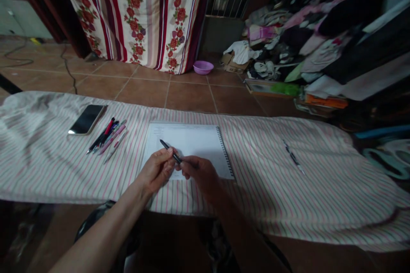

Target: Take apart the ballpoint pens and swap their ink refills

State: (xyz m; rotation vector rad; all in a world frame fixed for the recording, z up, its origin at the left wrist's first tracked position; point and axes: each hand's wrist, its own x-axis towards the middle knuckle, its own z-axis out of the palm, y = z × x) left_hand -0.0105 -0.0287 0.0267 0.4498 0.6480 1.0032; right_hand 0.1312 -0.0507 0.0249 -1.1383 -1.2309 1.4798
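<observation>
A dark pen (167, 146) is held at a slant above an open spiral notebook (198, 138). My left hand (158, 168) pinches it near the middle between thumb and fingers. On the pen's lower right end, my right hand (200, 172) is closed with thumb and fingers. The notebook lies on the striped cloth, its coil along the right side, and the page under my hands looks mostly white. Whether the pen is capped cannot be made out.
Left of the notebook lie several pens (109, 136) in a bunch and a smartphone (87, 119). Another pen (293, 157) rests on the striped cloth (262, 187) at right. Beyond are a purple basin (203, 67), a floral curtain (134, 13) and a clothes pile (297, 30).
</observation>
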